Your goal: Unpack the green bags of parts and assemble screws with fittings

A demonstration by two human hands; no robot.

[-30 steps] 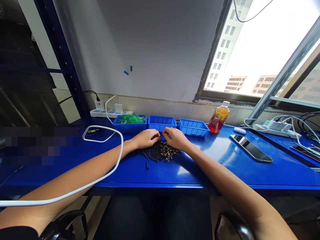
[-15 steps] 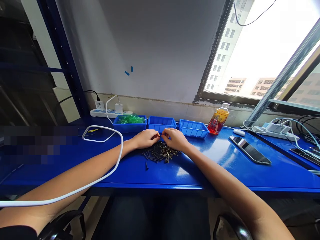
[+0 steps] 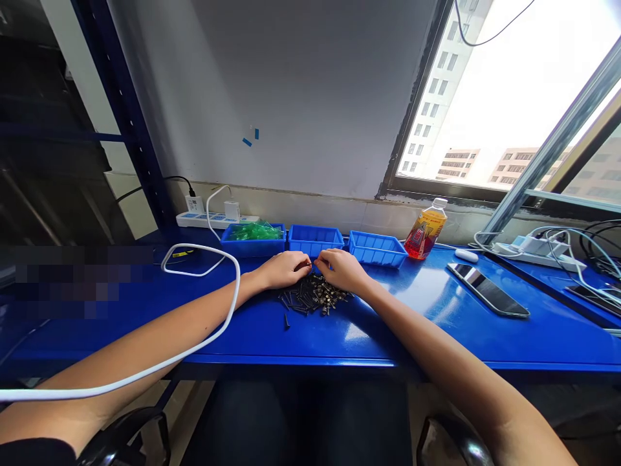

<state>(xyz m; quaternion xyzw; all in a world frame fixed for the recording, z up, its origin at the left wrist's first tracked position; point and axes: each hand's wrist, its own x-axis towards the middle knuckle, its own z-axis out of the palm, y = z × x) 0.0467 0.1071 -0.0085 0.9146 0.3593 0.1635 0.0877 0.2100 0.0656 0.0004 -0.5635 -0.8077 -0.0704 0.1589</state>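
Behind a heap of small hardware, my left hand [image 3: 287,269] and my right hand [image 3: 341,269] meet almost fingertip to fingertip. The left fingers are closed on a thin dark screw [image 3: 313,264], whose end shows in the gap between the hands. My right thumb and forefinger are pinched together at that gap; what they hold is too small to make out. Below the hands lie several black screws [image 3: 301,299], and shiny brass-coloured metal fasteners [image 3: 328,298] are piled on their right. A single black screw [image 3: 286,321] lies apart, nearer the table's front edge.
Three blue bins stand along the wall: a left bin [image 3: 252,247] with green plastic bags [image 3: 257,230], a middle bin [image 3: 315,248] and a right bin [image 3: 378,256]. A drink bottle [image 3: 425,232] and phone [image 3: 488,290] are to the right. A white cable [image 3: 237,285] crosses my left forearm.
The view has shifted very slightly. Both hands keep the same pinched pose at the same spot, and the heap looks unchanged.
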